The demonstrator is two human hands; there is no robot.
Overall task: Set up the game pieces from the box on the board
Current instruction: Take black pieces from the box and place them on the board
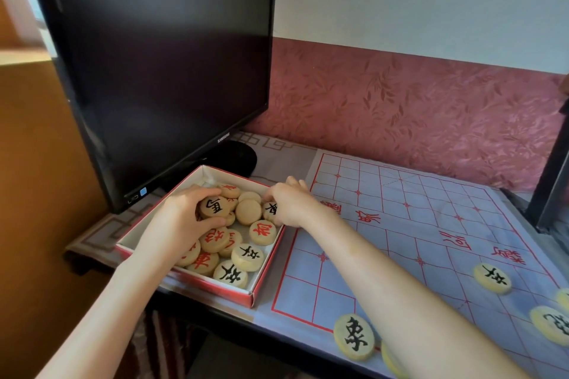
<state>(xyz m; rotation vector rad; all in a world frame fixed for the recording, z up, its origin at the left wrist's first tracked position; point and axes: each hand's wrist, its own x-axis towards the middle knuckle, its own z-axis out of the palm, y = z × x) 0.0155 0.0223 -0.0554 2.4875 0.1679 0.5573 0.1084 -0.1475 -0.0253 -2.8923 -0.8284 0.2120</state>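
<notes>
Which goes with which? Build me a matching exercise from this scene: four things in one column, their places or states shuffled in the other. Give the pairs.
Column one
1. left hand
2. right hand
3. monitor
4. blank piece

Column two
a. screen dark, behind the box
b. pinches the right black-marked piece at the box's right wall
c. lies in the box between both hands
d. grips the left black-marked piece

Pairs: 1-d, 2-b, 3-a, 4-c
</notes>
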